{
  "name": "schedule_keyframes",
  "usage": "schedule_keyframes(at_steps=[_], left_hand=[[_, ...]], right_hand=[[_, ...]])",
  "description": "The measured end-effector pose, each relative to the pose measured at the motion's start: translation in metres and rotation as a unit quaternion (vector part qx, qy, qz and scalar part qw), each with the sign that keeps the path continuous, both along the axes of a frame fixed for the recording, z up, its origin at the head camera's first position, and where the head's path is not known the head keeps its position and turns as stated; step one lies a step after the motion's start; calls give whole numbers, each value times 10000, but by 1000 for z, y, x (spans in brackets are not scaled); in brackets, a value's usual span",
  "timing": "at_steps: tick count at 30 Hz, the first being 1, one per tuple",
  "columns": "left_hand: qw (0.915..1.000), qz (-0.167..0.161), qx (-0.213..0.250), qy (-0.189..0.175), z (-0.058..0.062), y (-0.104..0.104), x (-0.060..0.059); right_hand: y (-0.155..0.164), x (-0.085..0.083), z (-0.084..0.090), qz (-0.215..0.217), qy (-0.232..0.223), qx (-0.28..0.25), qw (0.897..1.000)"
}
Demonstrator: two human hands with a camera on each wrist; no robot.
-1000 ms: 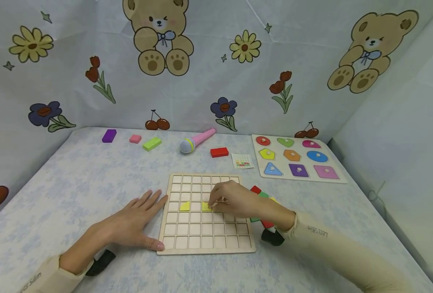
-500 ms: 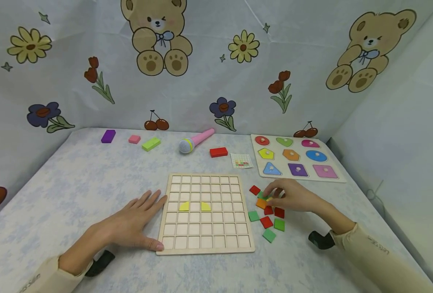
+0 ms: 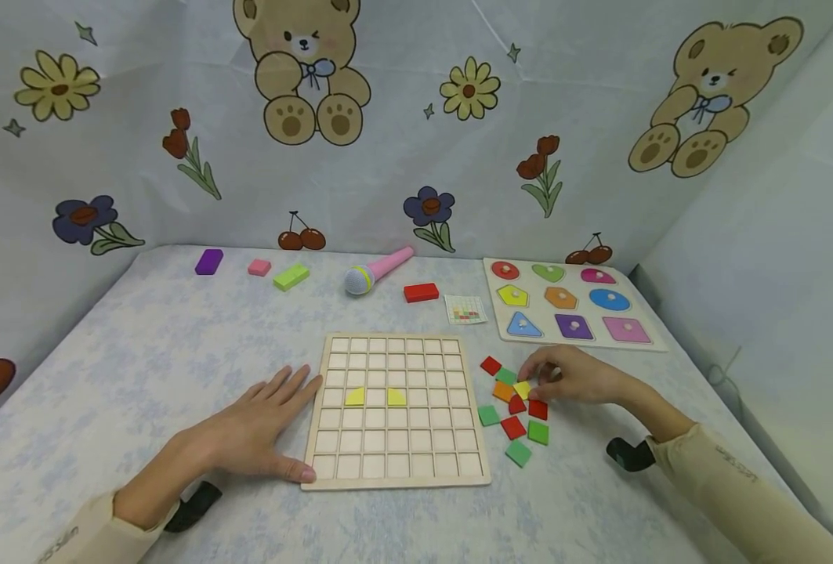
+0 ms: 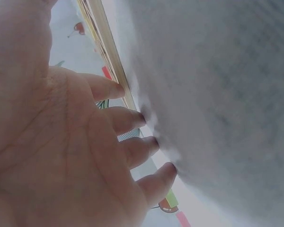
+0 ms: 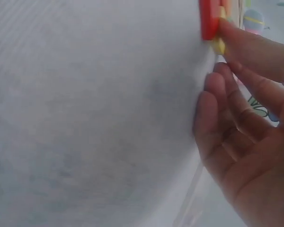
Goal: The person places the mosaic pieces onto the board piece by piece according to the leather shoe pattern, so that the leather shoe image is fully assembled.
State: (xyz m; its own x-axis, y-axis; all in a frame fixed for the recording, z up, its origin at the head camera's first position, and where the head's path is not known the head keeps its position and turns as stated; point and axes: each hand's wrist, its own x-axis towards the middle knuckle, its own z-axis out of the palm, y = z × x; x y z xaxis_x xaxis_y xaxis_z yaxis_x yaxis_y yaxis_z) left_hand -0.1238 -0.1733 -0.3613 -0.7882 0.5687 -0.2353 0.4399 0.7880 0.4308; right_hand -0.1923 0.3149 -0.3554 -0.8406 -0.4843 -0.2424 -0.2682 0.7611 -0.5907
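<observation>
A wooden grid board (image 3: pixel 395 462) lies at the table's middle with two yellow triangle pieces (image 3: pixel 355 397) in its fourth row. My left hand (image 3: pixel 261 423) rests flat on the table, fingers straight, touching the board's left edge (image 4: pixel 104 42). To the right of the board lies a loose pile of red, green and orange tiles (image 3: pixel 512 427). My right hand (image 3: pixel 564 376) is at the pile's top, thumb and fingertip pinching a yellow tile (image 3: pixel 523 389). The right wrist view shows that yellow tile (image 5: pixel 219 45) under my fingertip, beside a red tile (image 5: pixel 208 19).
A shape puzzle board (image 3: pixel 652 345) sits at the back right, with a small pattern card (image 3: pixel 467 309) to its left. Along the back lie a red block (image 3: pixel 421 293), pink toy microphone (image 3: pixel 377 272), green block (image 3: pixel 292 276), pink block (image 3: pixel 260 268) and purple block (image 3: pixel 209 262).
My right hand left the second yellow triangle on the board, moved right to the tile pile, and now pinches a yellow tile. The left hand has not moved.
</observation>
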Motion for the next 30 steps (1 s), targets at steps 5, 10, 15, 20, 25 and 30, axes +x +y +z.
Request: schedule_keyframes(at_steps=[5,10,15,20,25,30], left_hand=[[10000,-1,-1,48,1,-1,0],[10000,-33,60,21,1,0,1],[10000,-34,57,-8,3,-1,2],[10000,-58,31,-33,3,0,1],[9999,-97,61,-11,3,0,1],[9999,-59,67,-49,3,0,1]], right_hand=[[-3,-2,0,110,162,123,9997],[-8,-4,9,313,330,249,9987],[-31,-7,25,455,272,-78,9986],[-78,-6,25,546,-158,-621,9964],[-134,3,16,788,-352,-1085,9903],[-179,9,10,920,-617,-1385,9841]])
